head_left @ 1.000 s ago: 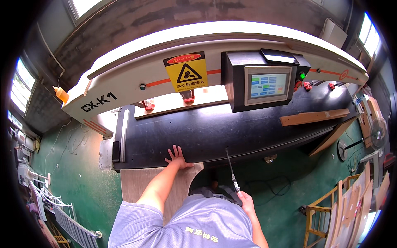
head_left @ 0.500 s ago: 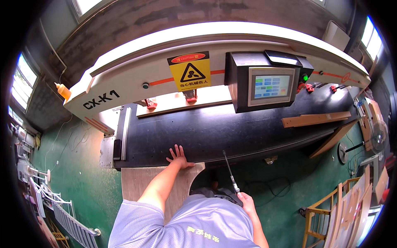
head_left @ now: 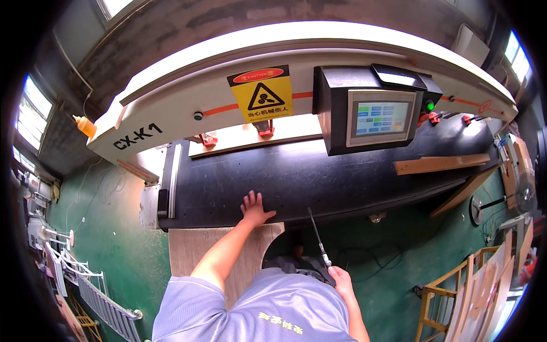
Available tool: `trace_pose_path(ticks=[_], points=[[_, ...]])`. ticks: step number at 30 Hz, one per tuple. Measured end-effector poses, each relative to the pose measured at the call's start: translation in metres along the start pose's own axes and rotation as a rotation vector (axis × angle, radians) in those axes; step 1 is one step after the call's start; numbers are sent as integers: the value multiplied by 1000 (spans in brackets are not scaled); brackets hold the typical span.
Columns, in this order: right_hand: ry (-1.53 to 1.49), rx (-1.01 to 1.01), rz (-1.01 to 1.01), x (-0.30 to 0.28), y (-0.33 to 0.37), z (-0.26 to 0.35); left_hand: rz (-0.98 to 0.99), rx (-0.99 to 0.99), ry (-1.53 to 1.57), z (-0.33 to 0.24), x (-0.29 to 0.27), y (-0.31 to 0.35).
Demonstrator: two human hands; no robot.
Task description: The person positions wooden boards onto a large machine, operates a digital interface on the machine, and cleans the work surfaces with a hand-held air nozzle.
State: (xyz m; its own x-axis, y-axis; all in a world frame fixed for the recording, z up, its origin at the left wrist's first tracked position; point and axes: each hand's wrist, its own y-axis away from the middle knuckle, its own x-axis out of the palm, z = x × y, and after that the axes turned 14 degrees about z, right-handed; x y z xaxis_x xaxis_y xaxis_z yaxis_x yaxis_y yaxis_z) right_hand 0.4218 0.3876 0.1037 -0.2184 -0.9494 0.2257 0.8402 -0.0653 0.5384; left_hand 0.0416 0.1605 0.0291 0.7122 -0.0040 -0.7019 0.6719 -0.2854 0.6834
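My left hand [head_left: 256,211] is at the front edge of the black worktable [head_left: 273,182], palm down with its fingers stretched out and the thumb apart. It holds nothing. Beneath my left forearm lies a grey wood-grain board [head_left: 194,242] with a curved cut-out on its right side, set against the table's front. My right hand [head_left: 341,278], low and near my waist, is closed around the grip end of a long thin metal rod tool [head_left: 319,242]. The rod points away from me, its tip reaching the table edge. The exact kind of tool cannot be made out.
A long white machine beam [head_left: 182,122] spans the table, carrying a control box with a lit screen [head_left: 382,119]. Red-footed clamps [head_left: 266,131] stand over a pale board. Wooden strips [head_left: 441,163] lie at the right. A yellow-framed rack [head_left: 450,285] with boards stands lower right.
My left hand has shifted slightly right and away from me, its fingers drawn a little closer together. The right hand keeps its hold on the rod tool. The view has tilted slightly.
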Motion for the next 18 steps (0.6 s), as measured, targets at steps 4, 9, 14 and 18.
trace_pose_path(ticks=[4, 9, 14, 18], points=[[-54, 9, -16, 0, 0, 10, -275, 295, 23, -64, -31, -51], [16, 47, -4, -10, 3, 27, -414, 404, -10, -144, -95, -136], [-97, 202, -1, -18, 13, 53, -422, 285, -91, -177, -138, -210], [-103, 166, -24, -20, 11, 64, -568, 269, -163, -187, -118, -197]])
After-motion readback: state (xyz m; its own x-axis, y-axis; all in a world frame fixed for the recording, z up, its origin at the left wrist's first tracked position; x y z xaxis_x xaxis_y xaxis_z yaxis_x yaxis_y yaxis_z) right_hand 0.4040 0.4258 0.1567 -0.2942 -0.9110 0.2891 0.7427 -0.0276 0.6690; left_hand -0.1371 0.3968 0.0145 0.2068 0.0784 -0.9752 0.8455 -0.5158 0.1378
